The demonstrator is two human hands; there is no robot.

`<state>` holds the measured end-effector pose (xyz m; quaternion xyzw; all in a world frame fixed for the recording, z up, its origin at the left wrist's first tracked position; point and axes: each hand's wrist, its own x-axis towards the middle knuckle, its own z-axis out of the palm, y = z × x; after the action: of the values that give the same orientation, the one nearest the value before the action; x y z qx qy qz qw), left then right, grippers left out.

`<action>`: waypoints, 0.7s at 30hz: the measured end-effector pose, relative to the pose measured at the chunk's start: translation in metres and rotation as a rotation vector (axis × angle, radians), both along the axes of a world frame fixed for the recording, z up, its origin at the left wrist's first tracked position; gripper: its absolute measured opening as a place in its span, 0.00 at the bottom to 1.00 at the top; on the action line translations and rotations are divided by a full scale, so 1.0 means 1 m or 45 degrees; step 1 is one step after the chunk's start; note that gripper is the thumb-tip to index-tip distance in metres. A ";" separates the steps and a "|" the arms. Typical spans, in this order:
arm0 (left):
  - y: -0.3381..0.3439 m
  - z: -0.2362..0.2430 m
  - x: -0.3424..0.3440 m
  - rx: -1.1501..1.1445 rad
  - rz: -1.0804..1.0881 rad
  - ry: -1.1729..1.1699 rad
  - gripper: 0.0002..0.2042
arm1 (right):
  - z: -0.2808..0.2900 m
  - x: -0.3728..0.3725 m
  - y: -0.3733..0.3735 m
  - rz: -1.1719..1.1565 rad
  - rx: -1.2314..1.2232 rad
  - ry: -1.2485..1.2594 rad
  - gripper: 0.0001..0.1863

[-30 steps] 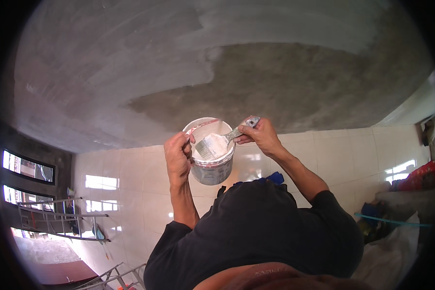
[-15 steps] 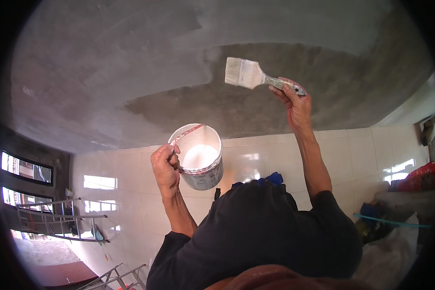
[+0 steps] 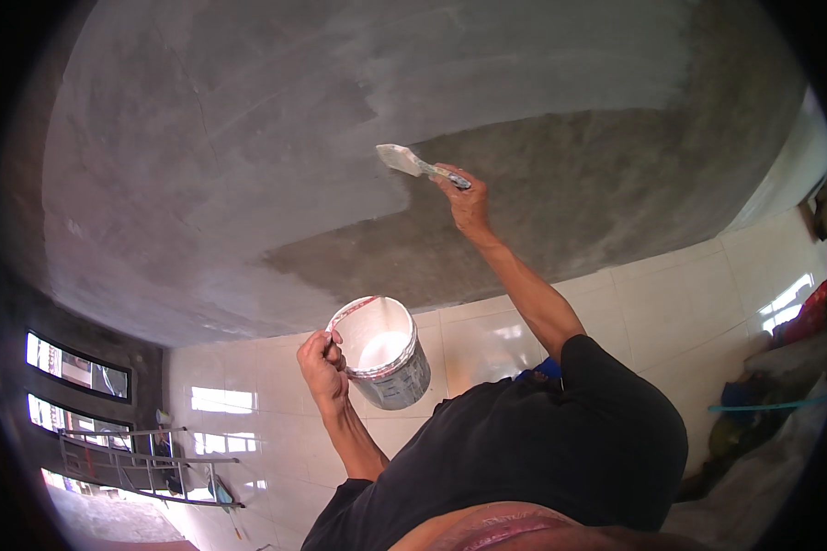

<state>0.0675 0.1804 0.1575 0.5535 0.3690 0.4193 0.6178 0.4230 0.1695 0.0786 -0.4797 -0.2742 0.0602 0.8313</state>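
My right hand [image 3: 470, 204] is closed round the handle of a wide flat paintbrush [image 3: 401, 160], its bristles pointing left and lying at or close to the wall; whether they touch I cannot tell. Ahead, the grey wall [image 3: 248, 129] has a lighter coated area at left and above, and a darker bare patch [image 3: 542, 174] at right. My left hand [image 3: 324, 367] grips the bucket [image 3: 400, 381] at its rim, by the red-and-white handle strip. White paint [image 3: 383, 348] lies inside the bucket, which is held tilted in front of my body.
Glossy cream floor tiles [image 3: 285, 404] run along the wall's foot. A metal ladder [image 3: 147, 464] lies or stands at the left, near windows [image 3: 78, 365]. At the right are a heap of cloths and sacks [image 3: 753, 441] and a red bundle [image 3: 804, 317].
My right hand has carried the paintbrush left and turned it edge-on, toward the boundary of the lighter coating. The bucket stays in my left hand. The whole view has shifted.
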 end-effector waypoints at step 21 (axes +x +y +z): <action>0.012 -0.015 -0.007 -0.010 -0.118 -0.049 0.12 | -0.008 0.066 -0.081 -1.211 -0.238 -0.283 0.12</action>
<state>0.0607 0.1925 0.1429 0.5594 0.3326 0.3993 0.6457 0.4889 0.0883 0.0707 -0.6277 -0.1052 -0.3529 0.6859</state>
